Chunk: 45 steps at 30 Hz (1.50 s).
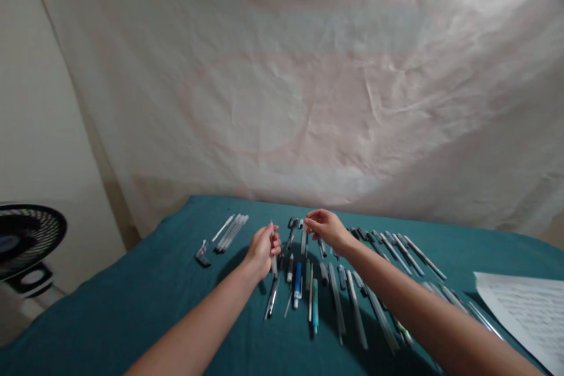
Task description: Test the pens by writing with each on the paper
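Observation:
My left hand (263,249) is closed around a slim pen (273,247) held upright above the teal table (132,311). My right hand (326,229) hovers just to its right, fingers pinched together near the top of a pen (304,241) in the row; what the pinch holds is too small to make out. Below both hands lie several pens and markers (315,299) spread side by side, among them a blue one (298,282) and a teal one (315,311).
A small bundle of silvery pens (231,232) and a clip-like piece (202,254) lie at the left. More pens (405,249) fan out to the right. Printed paper (524,305) sits at the right edge. A fan (26,241) stands left; a wrinkled sheet (308,88) hangs behind.

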Available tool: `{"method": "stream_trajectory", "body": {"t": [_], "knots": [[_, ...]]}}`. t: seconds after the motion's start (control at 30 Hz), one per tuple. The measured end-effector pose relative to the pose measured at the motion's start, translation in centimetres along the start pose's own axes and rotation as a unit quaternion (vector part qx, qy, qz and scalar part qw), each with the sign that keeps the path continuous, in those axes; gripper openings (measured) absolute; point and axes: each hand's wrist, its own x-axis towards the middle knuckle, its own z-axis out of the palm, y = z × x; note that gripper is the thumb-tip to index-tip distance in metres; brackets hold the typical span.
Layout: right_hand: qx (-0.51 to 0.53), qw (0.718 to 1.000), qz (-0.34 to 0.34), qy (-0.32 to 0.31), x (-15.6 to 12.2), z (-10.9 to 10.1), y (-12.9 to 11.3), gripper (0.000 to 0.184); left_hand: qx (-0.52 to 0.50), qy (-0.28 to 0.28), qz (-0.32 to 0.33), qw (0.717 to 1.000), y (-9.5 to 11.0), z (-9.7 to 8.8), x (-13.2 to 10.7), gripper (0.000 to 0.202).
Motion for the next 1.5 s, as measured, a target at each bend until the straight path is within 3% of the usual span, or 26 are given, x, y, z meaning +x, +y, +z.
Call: {"method": "stream_trajectory", "body": {"t": [0.23,0.43,0.67,0.97,1.27,1.5], "knots": [[-0.159,0.987,-0.008,0.012,7.6,3.7,1.6,0.013,-0.05,0.05,-0.035,0.997,-0.3,-2.5,2.3,0.019],[-0.26,0.966,0.001,0.006,10.4,6.0,2.3,0.016,-0.066,0.045,-0.035,0.996,-0.2,-2.7,2.2,0.016],[-0.331,0.944,0.012,-0.001,11.0,7.9,2.7,0.02,-0.07,0.042,-0.024,0.996,-0.1,-3.5,3.1,0.016],[-0.382,0.924,0.016,-0.016,11.0,7.3,3.2,0.021,-0.061,0.039,-0.024,0.997,-0.2,-4.1,3.5,0.015],[-0.4,0.915,-0.022,-0.048,10.0,7.3,2.7,0.034,-0.044,0.02,-0.016,0.999,-0.5,-4.2,3.6,0.013],[-0.368,0.928,-0.039,-0.04,9.0,7.3,1.6,0.025,-0.029,0.002,-0.011,1.0,-0.3,-4.2,3.4,0.014]]}}
